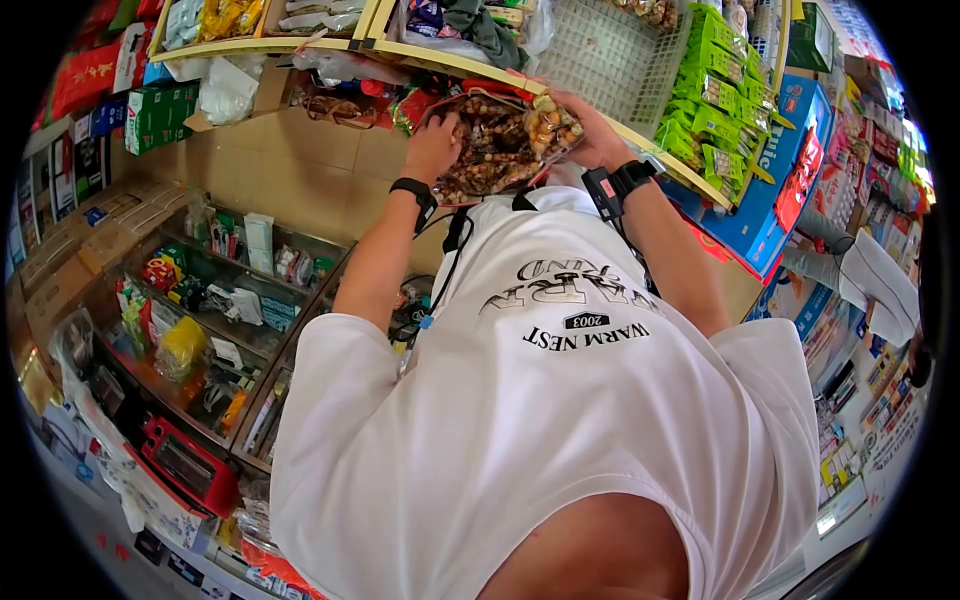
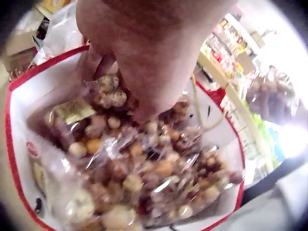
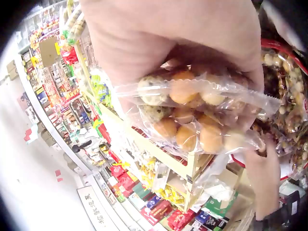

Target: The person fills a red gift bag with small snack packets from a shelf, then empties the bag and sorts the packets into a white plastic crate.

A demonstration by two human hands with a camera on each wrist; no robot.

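A white bag with red edging (image 2: 15, 125) holds many clear packets of brown and orange round pieces (image 2: 159, 166). My left hand (image 1: 435, 147) reaches into it from the left; in the left wrist view the fingers of that hand (image 2: 149, 53) go down among the packets, their tips hidden. Beside the bag's right side, my right hand (image 1: 597, 137) grips a clear packet (image 1: 553, 125). The right wrist view has this packet (image 3: 185, 113), with orange and speckled pieces, under my right hand (image 3: 178, 33), its fingers curled round it.
A cream-edged shelf with a white basket (image 1: 600, 60) and green packets (image 1: 715, 100) stands beyond the bag. A blue box (image 1: 775, 190) is at the right. At the left, a glass case (image 1: 200, 320) holds small goods, and a green box (image 1: 160, 118) lies above it.
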